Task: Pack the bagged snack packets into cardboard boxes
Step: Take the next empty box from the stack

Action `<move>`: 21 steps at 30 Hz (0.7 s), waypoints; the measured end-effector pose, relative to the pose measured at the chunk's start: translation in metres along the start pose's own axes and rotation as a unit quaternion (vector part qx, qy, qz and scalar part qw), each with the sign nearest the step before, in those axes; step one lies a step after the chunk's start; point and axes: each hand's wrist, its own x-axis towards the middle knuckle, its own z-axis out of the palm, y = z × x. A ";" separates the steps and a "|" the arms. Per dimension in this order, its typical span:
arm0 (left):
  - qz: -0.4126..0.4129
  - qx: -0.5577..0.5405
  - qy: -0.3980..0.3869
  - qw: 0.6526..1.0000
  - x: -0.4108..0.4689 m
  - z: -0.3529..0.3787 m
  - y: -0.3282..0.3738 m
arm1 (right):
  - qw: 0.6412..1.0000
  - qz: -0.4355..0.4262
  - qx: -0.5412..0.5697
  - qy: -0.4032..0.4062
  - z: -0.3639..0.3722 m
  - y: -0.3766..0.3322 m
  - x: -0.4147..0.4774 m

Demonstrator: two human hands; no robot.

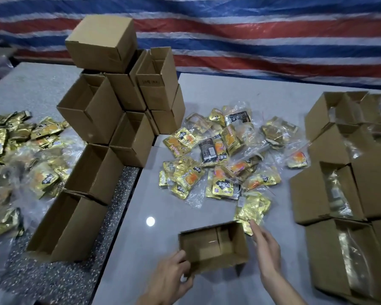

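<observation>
On my feed the open box (213, 245) sits low in the middle of the grey table (141, 238), mouth up, and I see only its bare cardboard floor and folded flaps inside. The left hand (172, 276) grips its near left corner, with the thumb on the rim and the fingers curled round the wall. The right hand (266, 249) is stretched flat past the box's right side, fingers straight, with the fingertip at the lower edge of a bag of gold packets (252, 209); it has hold of nothing. That bag lies just beyond the box's far right corner, a clear crinkled sleeve over shiny gold sachets with dark print. Behind it spreads the pile of bagged packets (220, 155), gold with orange pictures and black labels, a few of them black. To the left rises a stack of empty boxes (110, 119), several tipped so that I look straight into bare interiors. Along the right edge stand the filled boxes (339, 194), each with clear plastic and gold showing in its open top. More loose packets (20, 150) lie heaped at far left, under a striped tarp (251, 40) backdrop.
</observation>
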 end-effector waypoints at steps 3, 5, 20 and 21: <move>0.056 0.021 -0.041 0.997 0.022 0.000 0.002 | 0.999 -0.037 -0.026 -0.007 -0.013 0.006 0.008; 0.076 0.034 -0.079 0.993 0.040 -0.002 0.005 | 0.997 -0.045 -0.060 -0.022 -0.020 0.011 0.015; -0.132 -0.275 0.024 0.952 0.149 -0.006 0.004 | 0.974 -0.028 -0.224 0.030 -0.047 0.028 0.048; -0.139 -0.270 0.000 0.953 0.164 -0.002 0.003 | 0.973 -0.021 -0.227 0.030 -0.049 0.028 0.048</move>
